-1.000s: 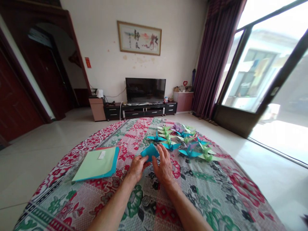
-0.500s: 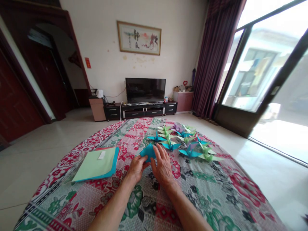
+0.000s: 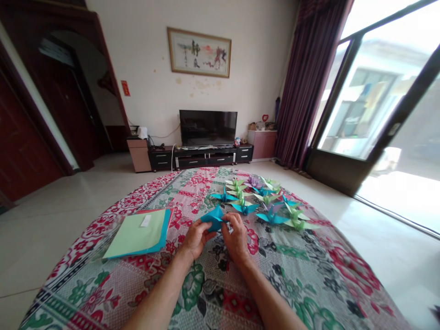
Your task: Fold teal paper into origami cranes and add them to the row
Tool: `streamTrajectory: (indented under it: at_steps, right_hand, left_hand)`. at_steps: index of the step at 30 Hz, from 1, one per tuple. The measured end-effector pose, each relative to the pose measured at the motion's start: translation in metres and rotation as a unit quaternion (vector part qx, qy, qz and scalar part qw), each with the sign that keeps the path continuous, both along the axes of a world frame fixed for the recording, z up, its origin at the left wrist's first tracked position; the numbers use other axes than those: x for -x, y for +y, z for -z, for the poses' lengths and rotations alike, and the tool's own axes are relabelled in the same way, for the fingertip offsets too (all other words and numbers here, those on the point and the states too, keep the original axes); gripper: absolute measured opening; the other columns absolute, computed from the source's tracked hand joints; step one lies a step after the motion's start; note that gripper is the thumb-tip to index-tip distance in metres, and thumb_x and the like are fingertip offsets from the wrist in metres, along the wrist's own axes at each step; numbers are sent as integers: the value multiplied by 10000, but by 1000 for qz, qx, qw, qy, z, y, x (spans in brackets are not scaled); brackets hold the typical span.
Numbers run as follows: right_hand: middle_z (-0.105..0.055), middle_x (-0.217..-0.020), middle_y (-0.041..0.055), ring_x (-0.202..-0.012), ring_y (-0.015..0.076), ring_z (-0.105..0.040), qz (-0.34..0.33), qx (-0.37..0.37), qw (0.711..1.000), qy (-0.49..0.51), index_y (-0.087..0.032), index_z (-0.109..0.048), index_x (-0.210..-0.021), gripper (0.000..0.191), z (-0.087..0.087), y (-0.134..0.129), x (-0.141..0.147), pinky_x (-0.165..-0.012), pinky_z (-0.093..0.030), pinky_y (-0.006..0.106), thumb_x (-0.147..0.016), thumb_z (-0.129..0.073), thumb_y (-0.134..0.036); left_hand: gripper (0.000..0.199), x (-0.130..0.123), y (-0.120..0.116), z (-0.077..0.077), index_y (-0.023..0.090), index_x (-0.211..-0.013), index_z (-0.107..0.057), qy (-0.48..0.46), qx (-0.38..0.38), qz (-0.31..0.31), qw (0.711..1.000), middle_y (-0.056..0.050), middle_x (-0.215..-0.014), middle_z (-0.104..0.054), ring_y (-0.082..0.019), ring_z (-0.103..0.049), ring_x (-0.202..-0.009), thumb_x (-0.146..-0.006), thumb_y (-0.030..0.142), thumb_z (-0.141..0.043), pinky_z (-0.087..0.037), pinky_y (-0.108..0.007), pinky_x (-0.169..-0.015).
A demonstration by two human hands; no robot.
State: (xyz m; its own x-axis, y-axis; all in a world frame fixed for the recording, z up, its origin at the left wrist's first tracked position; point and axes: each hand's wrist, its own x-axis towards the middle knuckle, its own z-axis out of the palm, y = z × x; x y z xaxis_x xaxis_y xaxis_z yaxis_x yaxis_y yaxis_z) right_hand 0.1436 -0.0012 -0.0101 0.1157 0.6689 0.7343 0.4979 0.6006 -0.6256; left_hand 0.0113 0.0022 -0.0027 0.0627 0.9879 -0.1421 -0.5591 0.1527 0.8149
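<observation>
A folded piece of blue origami paper [image 3: 213, 217] is held up just above the patterned tablecloth [image 3: 202, 288]. My left hand [image 3: 197, 238] grips its left side, thumb on top and fingers beneath. At its right edge, the thumb and fingers of my right hand [image 3: 235, 234] pinch the paper. Beyond my hands stand several folded paper cranes in blue, green and purple, among them a blue crane [image 3: 244, 208] close to my right fingers and a green crane [image 3: 299, 222] farther right.
To my left lies a stack of coloured paper sheets [image 3: 137, 233], light green on top, with a small white slip [image 3: 146, 221] on it. Across the floor a television [image 3: 208, 129] stands on a low black cabinet [image 3: 192, 160]. A glass door [image 3: 364, 105] is at the right.
My right hand has gone from lying with fingers stretched along the blue paper to pinching its right edge. The left hand keeps its hold; the paper now shows a raised, pointed fold.
</observation>
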Motion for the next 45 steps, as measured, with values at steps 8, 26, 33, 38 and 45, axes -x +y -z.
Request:
streamTrajectory:
  at_steps: [8,26,33,38,45]
  right_hand:
    - [-552,-864,26,-835,162,-538,-42,-12,999,-17,-207,-563,-797,226,1,1,-1,-748,-446,290,-698,-479,-23]
    - [-550,-910,47,-868,172,-538,-74,-4,993,-93,-209,-589,-831,198,-2,-5,-3,-774,-451,305,-744,-472,-75]
    - [-562,-958,53,-909,169,-546,-90,0,994,-68,-201,-597,-811,196,-3,-6,-3,-798,-450,303,-724,-485,-66]
    - [-577,-956,49,-898,161,-560,-97,7,994,-47,-197,-603,-807,183,-2,-5,-3,-783,-463,289,-725,-488,-81]
    - [-585,-951,48,-884,154,-570,-108,15,993,-49,-195,-606,-801,194,-3,-7,-2,-784,-468,289,-713,-482,-75]
  left_hand:
    - [344,17,-5,-16,152,-933,-648,10,14,76,997,-64,-806,-680,-160,-607,-679,-688,393,-671,-516,-265,-550]
    - [330,29,-5,-26,172,-924,-690,193,-37,142,970,-66,-810,-677,-177,-580,-715,-645,348,-692,-470,-235,-529]
    - [302,27,-3,-25,150,-794,-692,212,-34,93,972,-38,-659,-646,-151,-564,-624,-673,424,-652,-462,-239,-527]
    - [317,26,-5,-27,146,-836,-698,224,-48,103,968,-51,-682,-660,-164,-571,-646,-688,422,-648,-471,-255,-543]
    - [256,21,-5,-25,164,-825,-697,225,-11,88,970,-24,-666,-662,-136,-568,-579,-618,312,-718,-437,-215,-503]
